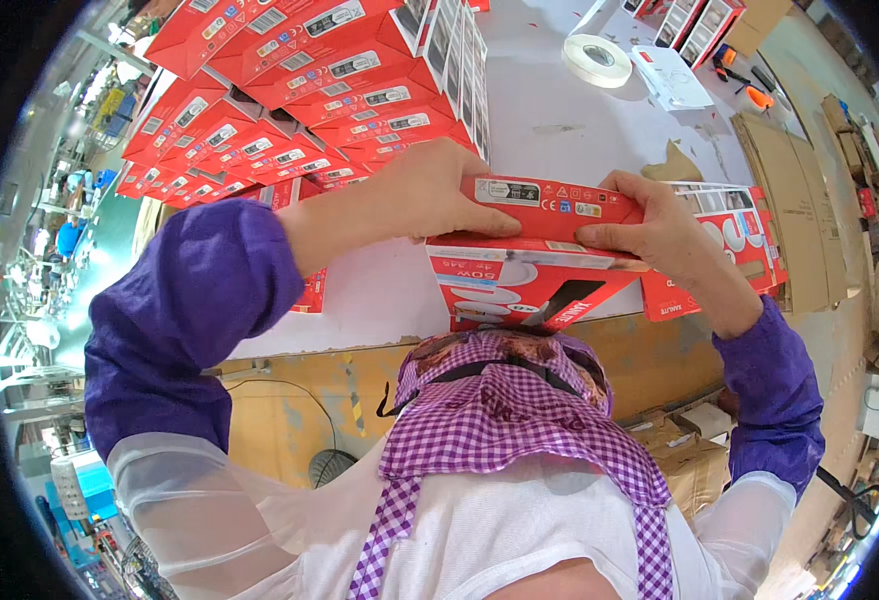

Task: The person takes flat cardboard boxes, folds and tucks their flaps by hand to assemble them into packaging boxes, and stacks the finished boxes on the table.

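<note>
A red printed carton (535, 285) stands at the table's near edge, right in front of my body. From its left, my left hand (445, 195) grips the upper end, thumb pressed on the red flap (560, 200). At the flap's other end my right hand (660, 225) is closed around the corner, its thumb on the near side. The flap is tilted up between both hands, and the carton's inside is hidden. A second red carton (725, 235) sits just beyond my right wrist.
A tall stack of red cartons (360, 95) fills the table's left side. Further back lie a roll of white tape (598, 60), a white flat packet (672, 77) and an orange-handled tool (758, 98). Brown cardboard (805, 215) leans at the right edge.
</note>
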The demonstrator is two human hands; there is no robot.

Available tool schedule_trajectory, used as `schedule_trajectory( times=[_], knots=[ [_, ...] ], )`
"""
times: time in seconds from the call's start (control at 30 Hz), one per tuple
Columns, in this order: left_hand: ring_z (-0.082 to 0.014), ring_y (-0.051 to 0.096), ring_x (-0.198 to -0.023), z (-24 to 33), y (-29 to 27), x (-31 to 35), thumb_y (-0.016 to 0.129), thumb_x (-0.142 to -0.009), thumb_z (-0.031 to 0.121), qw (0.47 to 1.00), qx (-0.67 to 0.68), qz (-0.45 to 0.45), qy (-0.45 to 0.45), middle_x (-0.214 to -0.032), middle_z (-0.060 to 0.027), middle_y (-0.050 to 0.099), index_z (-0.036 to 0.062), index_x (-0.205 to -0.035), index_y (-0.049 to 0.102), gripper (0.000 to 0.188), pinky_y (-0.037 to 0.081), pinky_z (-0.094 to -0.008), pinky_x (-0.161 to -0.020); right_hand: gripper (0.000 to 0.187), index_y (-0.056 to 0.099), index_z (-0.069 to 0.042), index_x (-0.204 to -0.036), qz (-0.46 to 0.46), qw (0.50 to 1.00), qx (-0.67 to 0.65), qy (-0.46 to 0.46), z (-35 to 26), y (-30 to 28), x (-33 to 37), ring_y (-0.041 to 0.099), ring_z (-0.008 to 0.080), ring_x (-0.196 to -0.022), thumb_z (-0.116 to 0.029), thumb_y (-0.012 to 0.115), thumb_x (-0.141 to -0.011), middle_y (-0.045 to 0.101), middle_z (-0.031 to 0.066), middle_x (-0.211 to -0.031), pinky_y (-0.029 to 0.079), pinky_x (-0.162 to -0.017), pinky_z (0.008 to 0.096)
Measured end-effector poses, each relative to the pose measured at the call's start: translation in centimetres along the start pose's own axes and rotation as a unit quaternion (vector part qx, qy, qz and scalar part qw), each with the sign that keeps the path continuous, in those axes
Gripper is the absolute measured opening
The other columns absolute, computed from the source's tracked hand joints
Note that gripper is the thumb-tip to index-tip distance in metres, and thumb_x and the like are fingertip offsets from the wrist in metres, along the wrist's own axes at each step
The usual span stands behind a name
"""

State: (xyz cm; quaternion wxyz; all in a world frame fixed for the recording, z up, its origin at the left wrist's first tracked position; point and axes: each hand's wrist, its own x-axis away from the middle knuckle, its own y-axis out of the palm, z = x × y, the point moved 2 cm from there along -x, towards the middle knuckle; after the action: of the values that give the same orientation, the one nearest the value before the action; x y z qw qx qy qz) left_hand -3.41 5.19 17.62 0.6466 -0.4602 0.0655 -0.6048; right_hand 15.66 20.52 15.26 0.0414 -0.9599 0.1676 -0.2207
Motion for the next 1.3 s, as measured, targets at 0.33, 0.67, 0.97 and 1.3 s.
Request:
schedule_trajectory(
  times=[0.33,0.67,0.97,1.3],
  knots=[
    [-0.0098,0.054,-0.049,0.9,-0.7,0.4,0.067,-0.088,0.032,0.998,-0.009,-0.063,-0.002,-0.065,-0.0023,0.060,0.0058,-0.114,0.063,0.037,0.044,-0.0242,-0.042,0.028,0.061,-0.001,-0.099,-0.002,0.980,0.185,-0.076,0.4,-0.9,0.0,0.056,0.0087,-0.069,-0.024,0.069,-0.087,0.062,0.0011,-0.077,0.046,-0.063,0.0256],
    [-0.0196,0.052,-0.117,-2.6,2.8,2.3,0.084,-0.068,0.012,0.971,0.083,0.079,0.210,-0.126,-0.0102,0.053,0.0071,-0.136,0.039,0.081,0.043,-0.0342,-0.098,0.031,0.056,-0.001,-0.103,0.013,0.963,0.252,-0.098,0.8,-2.5,1.2,0.049,0.0153,-0.071,-0.030,0.046,-0.100,0.054,0.0091,-0.077,0.043,-0.068,0.0291],
    [-0.0096,0.051,-0.081,-3.2,3.2,4.3,0.083,-0.071,0.017,0.942,0.098,0.148,0.286,-0.103,-0.0030,0.057,0.0073,-0.134,0.042,0.076,0.042,-0.0243,-0.069,0.031,0.058,-0.003,-0.114,-0.058,0.949,0.283,-0.131,-0.7,-1.6,2.0,0.062,0.0201,-0.080,-0.029,0.051,-0.098,0.065,0.0149,-0.089,0.049,-0.071,0.0311],
    [-0.0080,0.048,-0.076,-3.4,4.3,6.8,0.084,-0.069,0.019,0.952,0.126,0.153,0.232,-0.100,0.0002,0.055,0.0085,-0.131,0.044,0.074,0.040,-0.0241,-0.062,0.027,0.062,-0.002,-0.112,-0.093,0.953,0.231,-0.170,0.7,-1.6,3.0,0.065,0.0222,-0.071,-0.016,0.061,-0.089,0.067,0.0167,-0.085,0.050,-0.065,0.0329]
  ],
)
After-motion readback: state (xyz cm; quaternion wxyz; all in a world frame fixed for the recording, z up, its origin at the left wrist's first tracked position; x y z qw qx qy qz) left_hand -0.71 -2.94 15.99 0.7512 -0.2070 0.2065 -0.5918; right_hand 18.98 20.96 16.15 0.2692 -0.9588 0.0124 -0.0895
